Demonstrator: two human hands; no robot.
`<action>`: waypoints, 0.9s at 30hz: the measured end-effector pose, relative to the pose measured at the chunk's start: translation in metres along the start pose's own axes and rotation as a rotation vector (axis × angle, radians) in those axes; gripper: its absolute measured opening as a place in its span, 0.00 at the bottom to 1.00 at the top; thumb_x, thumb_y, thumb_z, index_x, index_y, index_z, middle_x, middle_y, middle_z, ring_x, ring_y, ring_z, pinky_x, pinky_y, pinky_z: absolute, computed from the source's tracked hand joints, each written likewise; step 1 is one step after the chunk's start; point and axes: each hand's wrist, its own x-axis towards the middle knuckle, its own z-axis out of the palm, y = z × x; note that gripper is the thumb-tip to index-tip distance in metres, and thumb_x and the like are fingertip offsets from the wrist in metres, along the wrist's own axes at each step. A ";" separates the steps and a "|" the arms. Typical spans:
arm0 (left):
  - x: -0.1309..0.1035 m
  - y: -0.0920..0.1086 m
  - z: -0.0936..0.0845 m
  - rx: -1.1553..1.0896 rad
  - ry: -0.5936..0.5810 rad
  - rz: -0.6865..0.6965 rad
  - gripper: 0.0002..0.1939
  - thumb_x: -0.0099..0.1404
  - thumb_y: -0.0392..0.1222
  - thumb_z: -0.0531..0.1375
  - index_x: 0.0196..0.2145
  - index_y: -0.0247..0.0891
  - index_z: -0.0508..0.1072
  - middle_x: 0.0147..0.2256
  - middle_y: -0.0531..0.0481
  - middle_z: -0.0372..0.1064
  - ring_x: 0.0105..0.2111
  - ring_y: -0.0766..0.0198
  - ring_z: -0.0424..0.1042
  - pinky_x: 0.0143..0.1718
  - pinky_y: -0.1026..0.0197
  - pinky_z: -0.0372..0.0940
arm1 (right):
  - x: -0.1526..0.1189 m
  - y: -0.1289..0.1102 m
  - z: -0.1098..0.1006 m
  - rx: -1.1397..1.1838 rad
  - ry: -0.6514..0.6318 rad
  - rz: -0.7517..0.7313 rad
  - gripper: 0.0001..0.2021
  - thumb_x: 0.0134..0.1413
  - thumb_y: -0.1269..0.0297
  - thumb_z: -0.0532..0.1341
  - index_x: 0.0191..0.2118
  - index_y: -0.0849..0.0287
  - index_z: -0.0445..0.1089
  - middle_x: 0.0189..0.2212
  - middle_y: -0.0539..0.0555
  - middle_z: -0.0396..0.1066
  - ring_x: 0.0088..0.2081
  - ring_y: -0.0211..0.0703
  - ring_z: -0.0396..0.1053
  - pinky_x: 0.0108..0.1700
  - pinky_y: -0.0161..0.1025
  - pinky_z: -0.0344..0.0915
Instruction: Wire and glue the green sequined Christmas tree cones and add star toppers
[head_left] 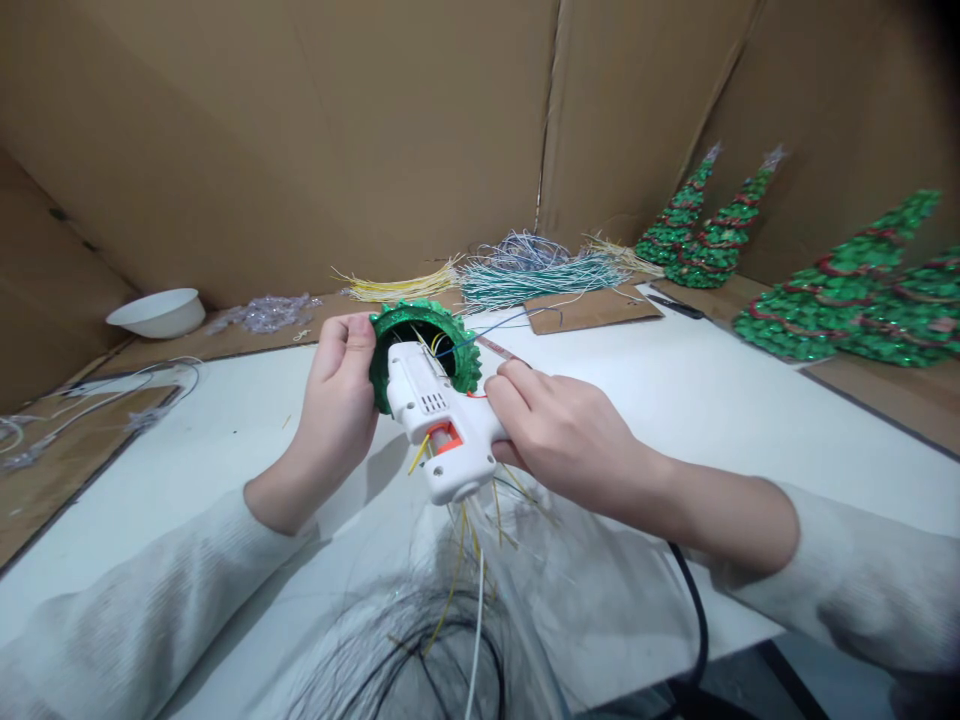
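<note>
My left hand (pixel 346 385) is closed on the left rim of a green glittery tree cone (pixel 465 352), whose hollow base faces me. My right hand (pixel 551 425) grips the handle of a white glue gun (pixel 431 405) with an orange part. The gun's front end points into the cone's dark opening, and its tip is hidden there. Thin blue and yellow wires stick out of the opening. A clear glue stick (pixel 517 600) trails from the back of the gun toward me.
Wire bundles (pixel 540 280) lie at the back by a cardboard piece (pixel 592 308) and a black-handled tool (pixel 675 306). Decorated green trees (pixel 832 290) stand right. A white bowl (pixel 157 313) and clear plastic bits (pixel 270 313) are back left. A black cable (pixel 694 600) hangs at the front.
</note>
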 end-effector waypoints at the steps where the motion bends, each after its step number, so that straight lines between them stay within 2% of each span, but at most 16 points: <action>1: 0.000 0.000 0.000 0.005 0.001 0.001 0.09 0.66 0.46 0.54 0.36 0.38 0.67 0.33 0.49 0.65 0.30 0.66 0.65 0.29 0.63 0.62 | 0.000 0.000 0.000 -0.002 0.000 0.001 0.13 0.57 0.55 0.55 0.33 0.60 0.59 0.29 0.54 0.66 0.27 0.43 0.66 0.24 0.38 0.51; 11: 0.001 -0.002 -0.002 0.027 -0.011 0.048 0.11 0.64 0.49 0.55 0.35 0.39 0.67 0.30 0.52 0.63 0.28 0.67 0.63 0.26 0.65 0.59 | 0.000 -0.001 -0.003 0.101 -0.039 0.055 0.11 0.58 0.57 0.55 0.33 0.61 0.61 0.29 0.54 0.66 0.25 0.42 0.67 0.21 0.38 0.52; 16: 0.003 -0.007 -0.005 0.048 -0.018 0.068 0.13 0.63 0.52 0.56 0.37 0.41 0.68 0.33 0.50 0.66 0.32 0.63 0.66 0.30 0.62 0.62 | -0.002 0.002 -0.007 0.187 -0.059 0.065 0.09 0.57 0.62 0.53 0.37 0.64 0.63 0.36 0.58 0.70 0.28 0.43 0.69 0.22 0.37 0.60; 19: 0.006 -0.008 -0.007 0.032 -0.011 0.058 0.14 0.62 0.54 0.57 0.37 0.41 0.68 0.33 0.49 0.66 0.32 0.61 0.66 0.30 0.61 0.62 | -0.007 0.005 -0.012 0.218 -0.004 0.052 0.12 0.56 0.68 0.51 0.44 0.67 0.63 0.43 0.63 0.69 0.33 0.45 0.71 0.27 0.38 0.66; 23: 0.010 -0.008 -0.009 0.002 0.017 0.043 0.14 0.60 0.54 0.58 0.35 0.41 0.68 0.31 0.50 0.64 0.29 0.63 0.64 0.28 0.62 0.59 | -0.023 0.014 -0.013 0.247 0.059 0.066 0.18 0.56 0.70 0.50 0.53 0.65 0.56 0.48 0.65 0.63 0.31 0.40 0.70 0.28 0.38 0.68; 25: 0.011 -0.008 -0.010 0.006 0.031 0.037 0.15 0.60 0.55 0.58 0.34 0.40 0.67 0.30 0.50 0.63 0.29 0.63 0.63 0.27 0.62 0.58 | -0.035 0.021 -0.010 0.309 0.107 0.117 0.19 0.56 0.68 0.53 0.54 0.61 0.54 0.48 0.62 0.61 0.34 0.40 0.69 0.30 0.37 0.69; 27: 0.013 -0.009 -0.011 0.009 0.045 0.035 0.15 0.60 0.55 0.58 0.34 0.40 0.67 0.31 0.50 0.63 0.29 0.63 0.63 0.28 0.62 0.58 | -0.045 0.031 -0.006 0.393 0.232 0.201 0.20 0.52 0.64 0.59 0.50 0.58 0.56 0.44 0.60 0.63 0.40 0.44 0.68 0.33 0.38 0.69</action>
